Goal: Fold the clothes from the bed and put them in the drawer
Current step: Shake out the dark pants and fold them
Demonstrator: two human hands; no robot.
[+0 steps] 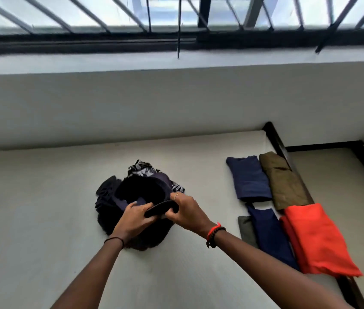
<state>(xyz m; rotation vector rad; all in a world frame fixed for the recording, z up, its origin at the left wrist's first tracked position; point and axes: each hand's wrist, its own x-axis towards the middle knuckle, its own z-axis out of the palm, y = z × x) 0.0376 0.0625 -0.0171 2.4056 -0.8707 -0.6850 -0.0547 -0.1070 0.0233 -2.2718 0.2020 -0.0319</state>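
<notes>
Your left hand: fingers curled around a black garment.
Your right hand: pinching the same garment's other end.
Pile: dark clothes heaped on the bed, under your hands.
Folded clothes: laid at the bed's right edge.

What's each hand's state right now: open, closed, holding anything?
Left hand: closed, gripping the dark garment atop the unfolded pile.
Right hand: closed, gripping the same dark garment.
</notes>
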